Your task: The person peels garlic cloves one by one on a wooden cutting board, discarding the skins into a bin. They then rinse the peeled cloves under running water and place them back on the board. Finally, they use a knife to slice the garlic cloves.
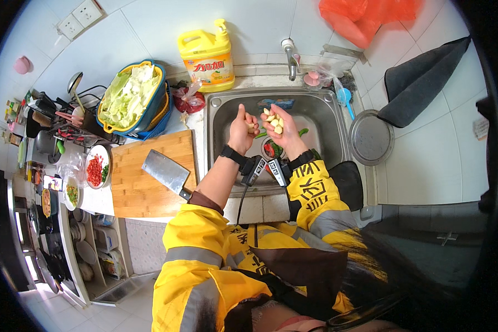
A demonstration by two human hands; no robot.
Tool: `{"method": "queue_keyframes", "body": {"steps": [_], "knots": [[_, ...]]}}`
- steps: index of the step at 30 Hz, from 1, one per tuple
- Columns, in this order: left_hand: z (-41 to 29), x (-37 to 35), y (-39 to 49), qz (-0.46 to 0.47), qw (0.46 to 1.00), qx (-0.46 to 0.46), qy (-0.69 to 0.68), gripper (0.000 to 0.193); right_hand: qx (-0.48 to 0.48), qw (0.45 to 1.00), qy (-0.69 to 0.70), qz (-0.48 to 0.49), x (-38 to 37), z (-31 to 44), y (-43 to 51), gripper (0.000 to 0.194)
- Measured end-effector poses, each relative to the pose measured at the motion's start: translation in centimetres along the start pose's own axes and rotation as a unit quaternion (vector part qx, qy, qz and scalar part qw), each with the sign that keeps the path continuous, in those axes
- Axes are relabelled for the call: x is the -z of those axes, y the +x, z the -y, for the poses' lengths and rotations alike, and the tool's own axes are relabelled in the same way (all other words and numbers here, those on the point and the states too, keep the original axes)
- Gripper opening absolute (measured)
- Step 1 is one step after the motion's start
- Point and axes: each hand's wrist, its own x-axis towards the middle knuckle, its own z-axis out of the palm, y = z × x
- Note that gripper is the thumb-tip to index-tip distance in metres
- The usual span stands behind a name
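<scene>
Over the steel sink, my right hand is cupped around several peeled garlic cloves. Beside it, my left hand curls its fingers over a few more pale cloves. The two hands are close together but apart. Below them, green peppers and red pepper pieces lie in the sink around the drain, partly hidden by my hands and wrist straps. The faucet stands behind the sink; I cannot see water running from it.
Left of the sink, a cleaver lies on a wooden cutting board. Behind it stand a basket of torn cabbage and a yellow detergent jug. A plate of chopped peppers sits farther left. A round metal lid leans at the right.
</scene>
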Motion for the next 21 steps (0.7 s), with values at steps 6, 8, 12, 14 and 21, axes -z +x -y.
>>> {"method": "queue_keyframes", "body": {"steps": [6,8,12,14,21], "knots": [[-0.7,0.5,-1.1,-0.007,0.999,0.039,0.030,0.036,-0.037,0.998,-0.027,-0.033,1.3,-0.6,0.1,0.029],[-0.5,1.3,-1.9,0.028,0.997,-0.006,0.071,0.026,-0.052,0.998,-0.001,-0.028,2.1,-1.0,0.2,0.032],[-0.7,3.2,-4.0,-0.035,0.992,-0.024,0.118,0.035,-0.016,0.994,-0.014,-0.106,3.3,-2.7,-0.1,0.026],[-1.8,4.4,-5.2,-0.066,0.984,-0.023,0.166,0.049,-0.010,0.994,-0.017,-0.106,3.2,-4.0,0.0,0.025],[-9.4,13.0,-12.2,-0.088,0.935,-0.074,0.335,0.060,-0.071,0.986,-0.124,-0.082,-2.4,-10.3,1.2,0.019]]}}
